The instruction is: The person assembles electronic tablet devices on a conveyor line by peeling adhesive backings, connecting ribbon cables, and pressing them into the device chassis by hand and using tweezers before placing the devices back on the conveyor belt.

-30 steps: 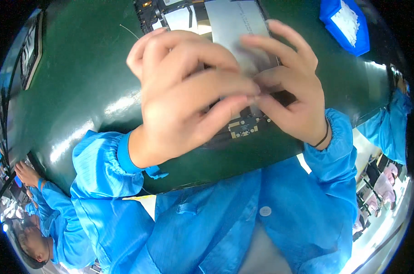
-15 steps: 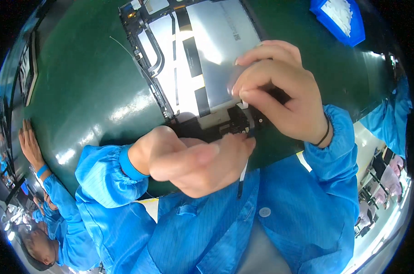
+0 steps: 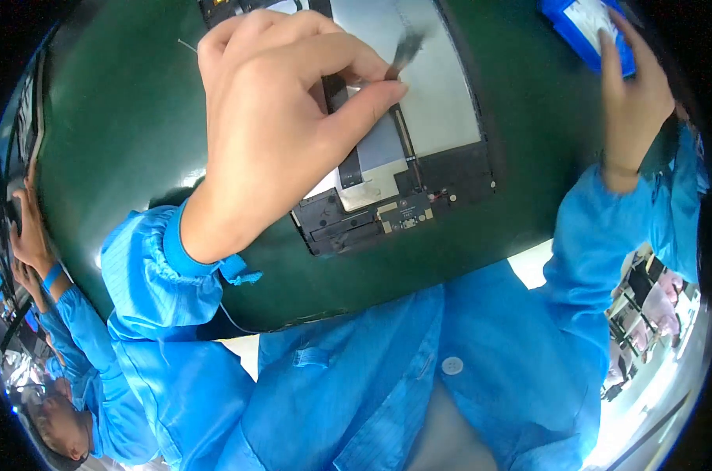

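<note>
Since it moved, the right hand (image 3: 640, 98) reaches the bin (image 3: 564, 31).

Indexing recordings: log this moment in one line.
left hand: pinching dark strip above opened device | right hand: at blue tray of white pieces | right grip: unclear

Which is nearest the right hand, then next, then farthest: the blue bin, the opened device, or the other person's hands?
In the head view, from the right hand:
1. Blue bin, upper right, at the hand.
2. Opened device, in the middle.
3. Other person's hands, far left.
</note>
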### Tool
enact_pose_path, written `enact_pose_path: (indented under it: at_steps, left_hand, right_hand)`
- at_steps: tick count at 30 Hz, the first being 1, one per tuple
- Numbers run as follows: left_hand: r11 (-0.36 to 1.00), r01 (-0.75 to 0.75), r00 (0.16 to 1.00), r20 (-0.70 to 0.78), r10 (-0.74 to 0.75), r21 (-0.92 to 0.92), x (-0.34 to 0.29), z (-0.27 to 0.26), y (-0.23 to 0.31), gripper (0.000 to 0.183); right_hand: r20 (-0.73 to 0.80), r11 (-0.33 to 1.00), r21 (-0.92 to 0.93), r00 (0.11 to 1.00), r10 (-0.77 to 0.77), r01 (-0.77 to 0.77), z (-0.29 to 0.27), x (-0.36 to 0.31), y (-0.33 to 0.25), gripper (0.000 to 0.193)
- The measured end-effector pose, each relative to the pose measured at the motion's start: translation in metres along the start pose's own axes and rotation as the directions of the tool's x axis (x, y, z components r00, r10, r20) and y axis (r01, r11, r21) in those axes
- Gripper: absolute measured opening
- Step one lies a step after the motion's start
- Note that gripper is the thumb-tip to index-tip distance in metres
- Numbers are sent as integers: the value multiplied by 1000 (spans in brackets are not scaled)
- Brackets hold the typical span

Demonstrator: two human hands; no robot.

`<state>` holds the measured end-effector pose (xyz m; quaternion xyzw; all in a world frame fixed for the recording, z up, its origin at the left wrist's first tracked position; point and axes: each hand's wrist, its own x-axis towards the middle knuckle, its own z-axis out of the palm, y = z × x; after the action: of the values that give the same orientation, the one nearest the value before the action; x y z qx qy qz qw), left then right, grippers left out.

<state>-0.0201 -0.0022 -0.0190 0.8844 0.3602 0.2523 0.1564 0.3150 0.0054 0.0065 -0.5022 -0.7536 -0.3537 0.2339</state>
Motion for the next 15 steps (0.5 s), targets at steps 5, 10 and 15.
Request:
enact_pose_path:
  at_steps: [5,10,15]
  left_hand:
    - [939,320,947,84,-312,-123,15,-27,23,15]
    - [932,320,947,97,-307,-171,28,-12,26,18]
    - [935,324,944,109,-310,-145,27,-14,29,17]
  right_hand:
    - [404,831,554,887,-224,-42,-71,-13,-113,21]
    - [391,759,639,902,-182,-124,-71,-29,-124,23]
    - [437,734,652,886,-156,-192,-71,-26,-124,23]
